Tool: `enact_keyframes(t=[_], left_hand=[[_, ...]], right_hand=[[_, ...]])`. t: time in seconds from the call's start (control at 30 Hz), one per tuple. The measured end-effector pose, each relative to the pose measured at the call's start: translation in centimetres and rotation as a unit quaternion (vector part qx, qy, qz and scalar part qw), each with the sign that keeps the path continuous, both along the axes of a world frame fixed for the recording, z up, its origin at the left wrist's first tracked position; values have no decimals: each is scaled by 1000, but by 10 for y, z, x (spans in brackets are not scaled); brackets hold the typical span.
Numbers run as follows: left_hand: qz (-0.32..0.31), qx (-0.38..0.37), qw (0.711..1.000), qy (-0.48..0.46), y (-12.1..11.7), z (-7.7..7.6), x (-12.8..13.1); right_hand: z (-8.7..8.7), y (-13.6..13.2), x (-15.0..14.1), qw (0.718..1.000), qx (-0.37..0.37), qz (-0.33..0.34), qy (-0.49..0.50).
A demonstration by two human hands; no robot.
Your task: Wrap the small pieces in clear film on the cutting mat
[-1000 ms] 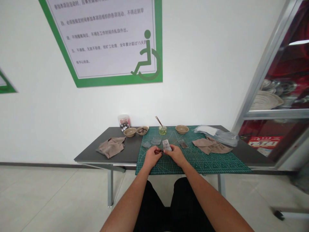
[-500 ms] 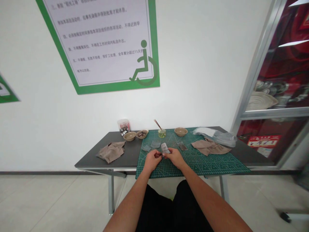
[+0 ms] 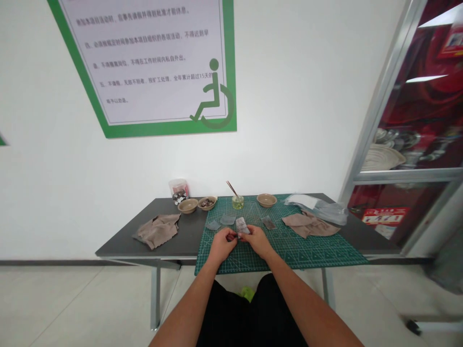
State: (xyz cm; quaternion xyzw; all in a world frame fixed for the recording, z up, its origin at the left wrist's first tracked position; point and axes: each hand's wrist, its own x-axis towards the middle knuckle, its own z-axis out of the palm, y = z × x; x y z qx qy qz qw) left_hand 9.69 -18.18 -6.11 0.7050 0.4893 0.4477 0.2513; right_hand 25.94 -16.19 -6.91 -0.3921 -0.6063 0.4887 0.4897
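My right hand (image 3: 257, 241) is closed around a small pale rectangular sheet with faint grey marks (image 3: 241, 224), perhaps the back of a piece of sandpaper. Close against it, my left hand (image 3: 222, 244) is pinched shut, and a small dark bit at its fingertips is too tiny to name. Both hands are over the green cutting mat (image 3: 289, 255). Just beyond them lie grey sheets, one (image 3: 227, 220) nearer the middle and a smaller one (image 3: 213, 225) to its left. A dark, greyish square piece (image 3: 268, 222) rests right of my right hand.
A glass jar with thin sticks (image 3: 238, 202) stands at the back, beside a tan bowl (image 3: 266, 200). Leftward are a bowl of small pieces (image 3: 207, 203), another bowl (image 3: 187, 206) and a plastic tub (image 3: 179, 192). Brown cloths (image 3: 159, 230) (image 3: 309, 224) and a plastic bag (image 3: 321, 209) flank the mat.
The view has shifted slightly, so the table appears a little further left. My hands remain together at the pale sheet, with only slight finger movement.
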Motion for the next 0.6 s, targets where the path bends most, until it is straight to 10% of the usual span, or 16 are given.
enact_keyframes(t=[0.6], left_hand=[[2,-26,1000,6,1,-2,2]], right_hand=[[-6,5,4,1000,-6,10,-6]])
